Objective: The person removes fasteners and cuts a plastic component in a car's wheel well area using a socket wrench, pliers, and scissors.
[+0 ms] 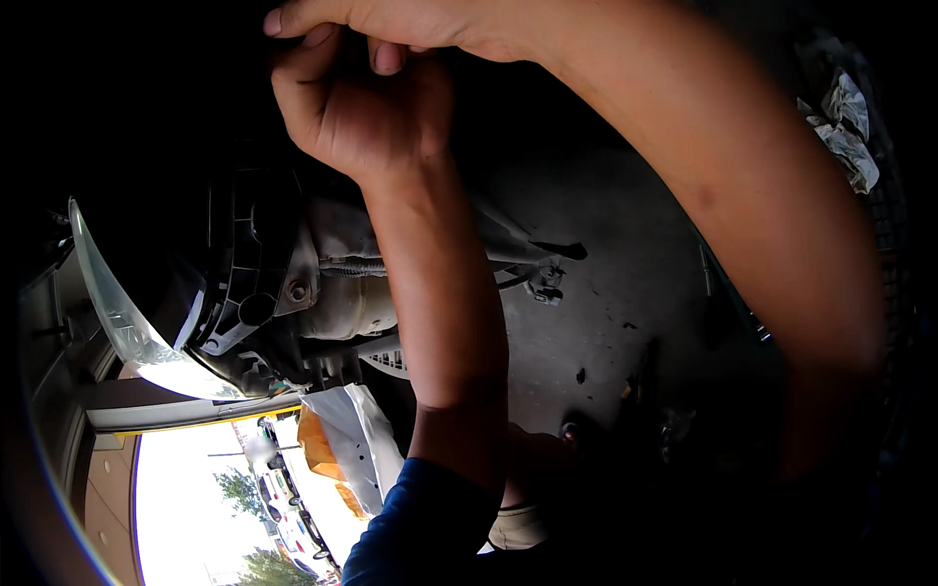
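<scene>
**2 hands meet up high in the dark by a car**

The left hand (366, 112) is at 11 o'clock with its fingers curled in. The right hand (415, 18) reaches over it, between 11 and 12 o'clock, with bent fingers. The fingertips are very close. I cannot tell if they touch, or if either hand holds something small. The part they work at seems to be just past the fingers at 11 o'clock, but it is too black to see.

To do this well, I think the left hand should be a firm rest while the right fingers make small, slow moves. More light would help.

The left arm (440, 283) runs down to 6 o'clock. Beside it, at 9 o'clock, are a black frame (237, 278) with a round hole, a bumpy hose (357, 267) and a grey metal can (342, 305). They look hard, so that elbow should not swing there. Farther out is a clear curved cover (127, 337). A beam (176, 415) with a yellow edge is at 8 o'clock.

The right arm (723, 186) bends around 2 o'clock, near crumpled plastic (845, 137). Between the arms, at 3 o'clock, grey floor (606, 322) shows the most open room.
</scene>
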`<state>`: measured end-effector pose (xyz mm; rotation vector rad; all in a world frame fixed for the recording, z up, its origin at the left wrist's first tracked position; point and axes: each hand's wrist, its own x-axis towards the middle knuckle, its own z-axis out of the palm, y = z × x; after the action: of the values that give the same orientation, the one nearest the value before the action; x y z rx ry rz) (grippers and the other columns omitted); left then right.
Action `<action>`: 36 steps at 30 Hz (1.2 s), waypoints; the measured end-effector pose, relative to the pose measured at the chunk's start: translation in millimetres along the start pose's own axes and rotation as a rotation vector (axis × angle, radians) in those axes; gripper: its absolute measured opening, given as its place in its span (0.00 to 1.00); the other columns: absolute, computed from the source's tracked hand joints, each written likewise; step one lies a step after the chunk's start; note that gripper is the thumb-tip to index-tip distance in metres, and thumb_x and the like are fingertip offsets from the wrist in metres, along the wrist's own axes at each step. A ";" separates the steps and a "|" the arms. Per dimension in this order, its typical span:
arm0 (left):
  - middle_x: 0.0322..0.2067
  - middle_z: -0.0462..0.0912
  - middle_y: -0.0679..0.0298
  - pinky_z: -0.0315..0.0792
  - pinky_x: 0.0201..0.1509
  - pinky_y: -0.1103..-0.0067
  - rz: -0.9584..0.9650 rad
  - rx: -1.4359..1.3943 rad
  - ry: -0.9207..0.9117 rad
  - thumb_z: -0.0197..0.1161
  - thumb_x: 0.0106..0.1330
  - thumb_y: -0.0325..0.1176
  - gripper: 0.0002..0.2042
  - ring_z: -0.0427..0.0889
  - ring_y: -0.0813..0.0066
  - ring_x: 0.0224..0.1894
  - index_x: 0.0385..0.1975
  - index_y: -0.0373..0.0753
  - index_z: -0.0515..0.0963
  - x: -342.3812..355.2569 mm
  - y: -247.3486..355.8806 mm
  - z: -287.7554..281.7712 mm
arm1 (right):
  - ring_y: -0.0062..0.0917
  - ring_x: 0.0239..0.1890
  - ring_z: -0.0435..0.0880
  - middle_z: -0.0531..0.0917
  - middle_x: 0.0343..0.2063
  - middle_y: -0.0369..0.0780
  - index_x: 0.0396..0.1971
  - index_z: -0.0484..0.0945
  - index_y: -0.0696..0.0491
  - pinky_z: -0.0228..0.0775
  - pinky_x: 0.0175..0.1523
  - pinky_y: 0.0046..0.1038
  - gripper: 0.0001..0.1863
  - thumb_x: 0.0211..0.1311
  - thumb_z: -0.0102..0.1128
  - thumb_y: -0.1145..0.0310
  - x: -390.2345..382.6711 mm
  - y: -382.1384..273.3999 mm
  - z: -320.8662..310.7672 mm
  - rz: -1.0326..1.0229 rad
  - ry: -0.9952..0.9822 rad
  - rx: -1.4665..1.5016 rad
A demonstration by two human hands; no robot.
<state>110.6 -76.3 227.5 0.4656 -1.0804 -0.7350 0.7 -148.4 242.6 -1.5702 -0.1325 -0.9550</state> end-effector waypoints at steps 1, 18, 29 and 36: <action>0.30 0.79 0.65 0.74 0.35 0.82 0.012 0.013 0.048 0.52 0.63 0.31 0.08 0.77 0.76 0.29 0.37 0.37 0.76 -2.2 -1.2 1.6 | 0.24 0.16 0.78 0.82 0.19 0.42 0.26 0.82 0.59 0.69 0.26 0.30 0.15 0.65 0.54 0.63 -1.9 7.6 3.4 -0.024 0.034 0.021; 0.13 0.64 0.77 0.61 0.24 0.92 0.006 -0.483 0.111 0.63 0.45 0.29 0.11 0.63 0.89 0.15 0.11 0.49 0.66 13.4 1.2 -10.4 | 0.24 0.17 0.77 0.80 0.16 0.42 0.17 0.78 0.58 0.66 0.23 0.28 0.16 0.64 0.48 0.70 7.2 7.2 6.1 0.085 -0.015 0.373; 0.13 0.65 0.75 0.61 0.26 0.89 -0.078 -0.207 0.006 0.55 0.50 0.30 0.09 0.66 0.86 0.15 0.11 0.50 0.65 3.6 -7.5 -13.4 | 0.32 0.20 0.82 0.82 0.18 0.44 0.20 0.81 0.57 0.69 0.25 0.34 0.11 0.57 0.52 0.71 1.4 17.7 6.6 -0.143 0.032 0.032; 0.23 0.73 0.72 0.68 0.36 0.85 -0.039 -0.144 -0.053 0.49 0.60 0.34 0.06 0.73 0.84 0.28 0.23 0.45 0.72 3.1 -8.6 -37.3 | 0.42 0.32 0.83 0.83 0.26 0.50 0.24 0.84 0.57 0.73 0.38 0.40 0.12 0.57 0.59 0.64 24.7 31.2 88.9 -0.412 1.084 -0.195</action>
<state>142.9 -84.7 208.3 0.3465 -1.0615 -0.8575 78.5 -89.8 240.4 -1.0115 0.4264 -2.0671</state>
